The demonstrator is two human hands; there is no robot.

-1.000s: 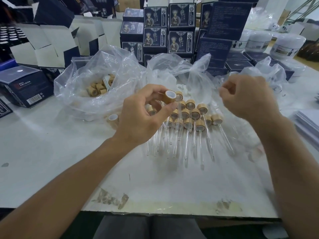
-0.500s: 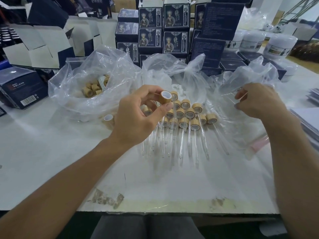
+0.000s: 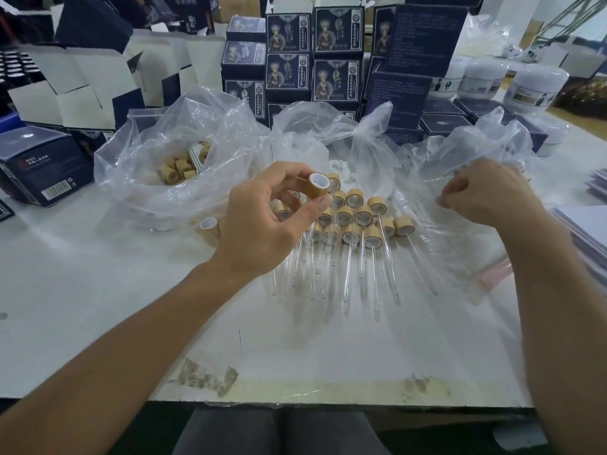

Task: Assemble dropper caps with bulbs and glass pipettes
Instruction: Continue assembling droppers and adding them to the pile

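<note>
My left hand pinches a bamboo-coloured dropper cap between thumb and fingers, its white-lined open end facing me, above a pile of assembled droppers. Their glass pipettes point toward me on the white table. One loose cap lies left of my left hand. My right hand is curled over the clear bag on the right. Its fingertips pinch together on a thin glass pipette that barely shows.
A clear bag of loose caps sits at the left, and a bag of white bulbs sits behind the pile. Dark printed boxes are stacked at the back, with white jars at the back right. A paper stack lies at the right edge.
My right hand moved right and away from me, onto the right bag. My left hand kept holding the cap in nearly the same place.
</note>
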